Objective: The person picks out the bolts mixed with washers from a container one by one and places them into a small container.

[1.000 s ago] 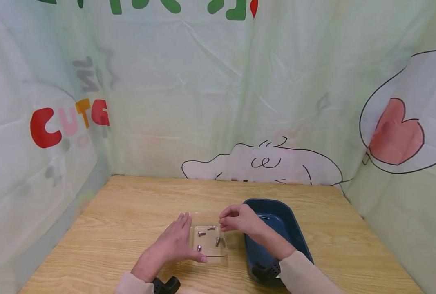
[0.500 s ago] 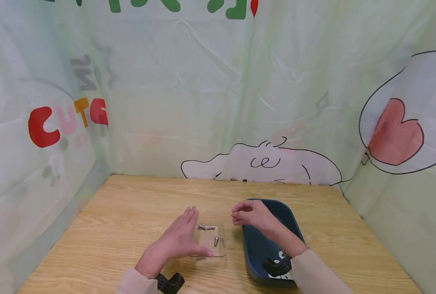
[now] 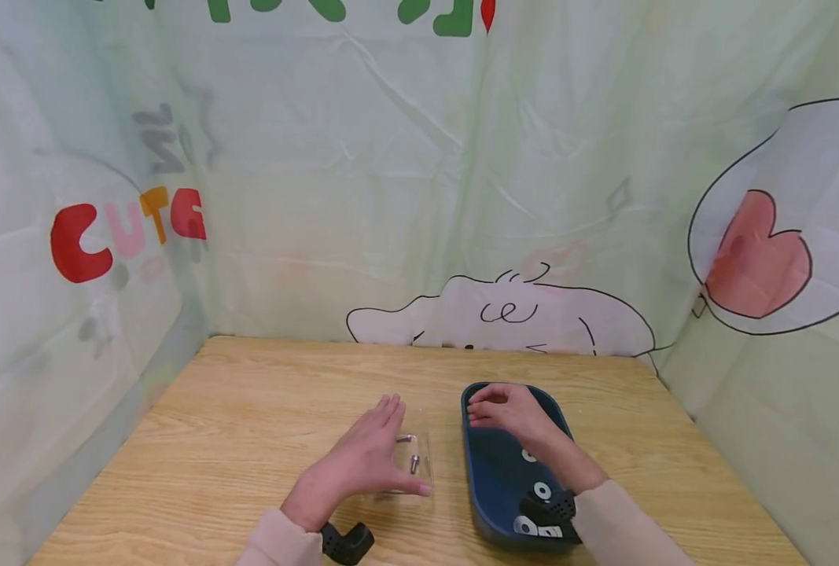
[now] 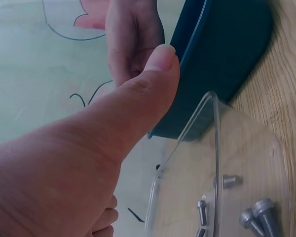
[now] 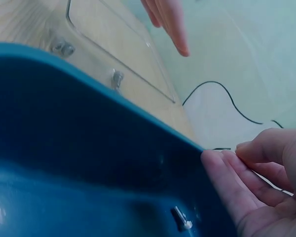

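Note:
My left hand (image 3: 366, 456) hovers beside and partly over a clear plastic box (image 3: 429, 475), its fingers straight and the thumb (image 4: 160, 59) stretched out. Several small metal bolts (image 4: 266, 217) with round heads lie in the box. To the right stands a dark blue bin (image 3: 486, 487). Over its far left corner is my right hand (image 3: 511, 413), fingers loosely curled and thumb close to them. Its fingertips (image 5: 214, 160) are right at the bin's rim, with nothing visible between them. A bolt (image 5: 182, 219) lies on the bin's floor below the hand.
White ring-shaped pieces or marks (image 3: 542, 491) show in the near part of the bin. Both stand on a wooden table (image 3: 285, 393). A pale printed curtain (image 3: 320, 196) hangs behind the table and along its sides.
My right hand has moved right, from the clear box's edge to over the blue bin. The left hand has shifted slightly right and now covers more of the box.

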A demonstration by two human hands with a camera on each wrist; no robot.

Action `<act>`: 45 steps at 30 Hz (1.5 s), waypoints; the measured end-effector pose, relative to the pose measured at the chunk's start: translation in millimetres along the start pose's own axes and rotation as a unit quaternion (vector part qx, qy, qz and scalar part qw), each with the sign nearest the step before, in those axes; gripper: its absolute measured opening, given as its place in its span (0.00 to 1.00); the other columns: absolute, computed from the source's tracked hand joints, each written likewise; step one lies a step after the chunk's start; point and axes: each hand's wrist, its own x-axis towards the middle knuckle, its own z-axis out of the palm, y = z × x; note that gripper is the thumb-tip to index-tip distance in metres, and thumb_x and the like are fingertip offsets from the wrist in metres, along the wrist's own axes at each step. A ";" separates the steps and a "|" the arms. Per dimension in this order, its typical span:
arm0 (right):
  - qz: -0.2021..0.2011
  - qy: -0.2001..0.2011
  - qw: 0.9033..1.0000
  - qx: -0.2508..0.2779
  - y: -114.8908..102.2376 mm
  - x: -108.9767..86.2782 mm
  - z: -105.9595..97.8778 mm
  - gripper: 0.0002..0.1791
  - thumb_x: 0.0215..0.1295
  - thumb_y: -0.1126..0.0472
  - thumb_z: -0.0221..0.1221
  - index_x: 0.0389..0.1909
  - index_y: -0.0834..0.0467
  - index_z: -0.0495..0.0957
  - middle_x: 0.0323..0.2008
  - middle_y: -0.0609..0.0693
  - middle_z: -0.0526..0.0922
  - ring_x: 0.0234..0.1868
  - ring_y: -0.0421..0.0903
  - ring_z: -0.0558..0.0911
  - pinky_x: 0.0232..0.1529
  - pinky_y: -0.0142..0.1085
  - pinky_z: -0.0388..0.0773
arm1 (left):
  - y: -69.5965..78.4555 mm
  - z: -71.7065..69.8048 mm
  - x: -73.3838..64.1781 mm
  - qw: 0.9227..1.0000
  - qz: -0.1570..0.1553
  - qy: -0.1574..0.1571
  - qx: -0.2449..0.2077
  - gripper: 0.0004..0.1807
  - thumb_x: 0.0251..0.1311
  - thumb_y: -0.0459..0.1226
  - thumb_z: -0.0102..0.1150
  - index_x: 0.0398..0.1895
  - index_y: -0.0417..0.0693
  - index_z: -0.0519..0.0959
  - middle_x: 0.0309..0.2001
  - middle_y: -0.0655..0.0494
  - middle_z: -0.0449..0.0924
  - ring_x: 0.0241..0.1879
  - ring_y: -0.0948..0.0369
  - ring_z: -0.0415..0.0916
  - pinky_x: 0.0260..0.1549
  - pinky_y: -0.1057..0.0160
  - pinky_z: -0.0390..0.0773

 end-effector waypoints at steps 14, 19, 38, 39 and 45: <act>0.036 0.050 0.998 -0.027 15.4 1.8 -10.2 0.15 0.71 0.68 0.54 0.52 0.74 0.76 0.49 0.71 0.82 0.47 0.57 0.87 0.48 0.42 0.86 | 19.3 8.1 11.7 0.999 0.027 -0.007 0.037 0.69 0.41 0.70 0.69 0.78 0.40 0.50 0.80 0.46 0.46 0.80 0.51 0.43 0.76 0.48 0.54; 0.046 0.059 0.996 -0.049 18.3 2.1 -13.0 0.16 0.72 0.68 0.53 0.54 0.74 0.75 0.51 0.71 0.81 0.49 0.58 0.86 0.49 0.42 0.85 | 26.1 10.0 16.0 0.999 0.030 -0.015 0.035 0.68 0.42 0.70 0.68 0.79 0.41 0.50 0.80 0.48 0.45 0.80 0.52 0.42 0.76 0.49 0.54; 0.061 0.061 0.986 -0.142 36.8 11.9 -12.2 0.17 0.71 0.69 0.53 0.56 0.75 0.74 0.48 0.67 0.83 0.46 0.55 0.86 0.52 0.48 0.83 | 46.9 31.7 31.3 0.995 0.076 -0.048 0.042 0.67 0.44 0.71 0.65 0.79 0.45 0.49 0.80 0.49 0.48 0.79 0.53 0.48 0.75 0.52 0.57; 0.062 0.061 0.986 -0.145 37.3 12.4 -12.2 0.17 0.71 0.68 0.52 0.56 0.75 0.74 0.48 0.67 0.83 0.46 0.54 0.86 0.53 0.48 0.83 | 47.1 32.7 31.6 0.995 0.080 -0.047 0.040 0.67 0.44 0.71 0.65 0.80 0.46 0.49 0.80 0.49 0.49 0.79 0.53 0.49 0.75 0.51 0.58; 0.066 0.061 0.984 -0.154 38.9 16.9 -11.2 0.17 0.71 0.68 0.53 0.56 0.74 0.75 0.48 0.66 0.84 0.45 0.53 0.86 0.52 0.48 0.83 | 47.1 34.2 33.1 0.993 0.093 -0.048 0.049 0.66 0.45 0.72 0.63 0.80 0.47 0.47 0.80 0.50 0.48 0.79 0.54 0.49 0.75 0.51 0.58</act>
